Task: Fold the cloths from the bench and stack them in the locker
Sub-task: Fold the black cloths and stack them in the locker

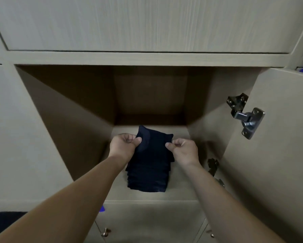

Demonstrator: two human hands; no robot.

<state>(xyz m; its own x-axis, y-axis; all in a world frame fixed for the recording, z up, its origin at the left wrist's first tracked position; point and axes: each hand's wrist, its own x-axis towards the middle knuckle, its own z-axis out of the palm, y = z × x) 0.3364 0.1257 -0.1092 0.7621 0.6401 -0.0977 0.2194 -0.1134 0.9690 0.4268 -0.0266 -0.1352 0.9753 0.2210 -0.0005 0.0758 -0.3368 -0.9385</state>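
Now, top cloth (150,142): I am holding it by its two far corners over the stack, so it is landing square.
Stack (147,179): dark folded cloths are lying on the locker shelf (182,190), towards the front, within easy reach.
Left hand (123,146): my fingers are pinching the left corner.
Right hand (181,149): my fingers are pinching the right corner, pulling the fold flat.
Door (270,137): it is standing open at right, giving my arms room.

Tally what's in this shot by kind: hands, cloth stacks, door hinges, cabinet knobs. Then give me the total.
Hands: 2, left hand and right hand, pinching the top cloth
Cloth stacks: 1, dark cloth stack
Hinges: 2, upper hinge, lower hinge
Knobs: 2, left knob, right knob
Total: 7
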